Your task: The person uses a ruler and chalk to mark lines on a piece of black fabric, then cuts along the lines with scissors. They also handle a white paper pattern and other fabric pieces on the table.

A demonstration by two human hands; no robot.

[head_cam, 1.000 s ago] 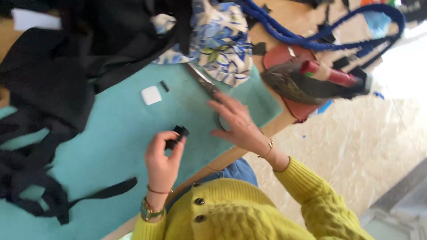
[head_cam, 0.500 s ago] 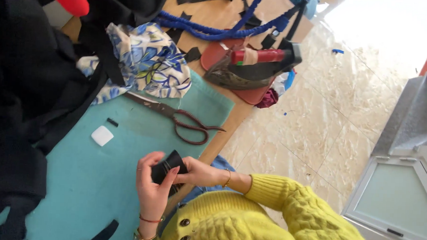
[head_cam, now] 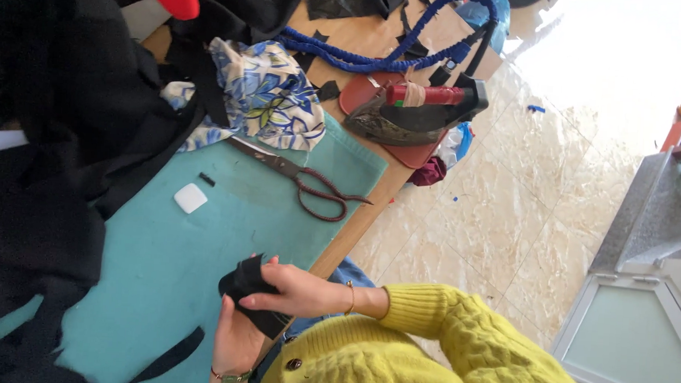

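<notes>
We held a small piece of black fabric (head_cam: 253, 293) between both hands, low over the near edge of the surface (head_cam: 145, 282), which was covered there by a teal mat. Our right hand (head_cam: 294, 289) lay across the top of the fabric with its fingers curled down over it and closed on the cloth. Our left hand (head_cam: 236, 340) came up from beneath, its fingers wrapped round the lower part of the same piece, a bracelet showing at the wrist. The two hands touched one another around the fabric, so most of it was hidden; only a folded black corner stood out past the fingertips of the right hand.

Beyond the hands, further out on the mat, lay a pair of scissors (head_cam: 302, 184) with dark red handles, closed and flat. To the left of the scissors, well apart from our hands, sat a small white square block (head_cam: 190, 198), with a tiny black scrap (head_cam: 207, 179) just beside it. Past the scissors a blue and white flowered cloth (head_cam: 264, 100) was bunched up, and a heap of black cloth (head_cam: 59, 148) spread over the far left of the surface. Further off to the right of the flowered cloth an iron (head_cam: 416, 114) rested on a red pad, with a blue cord (head_cam: 377, 59) looped behind it. A loose black strip (head_cam: 169, 352) lay on the mat just left of our left hand.
</notes>
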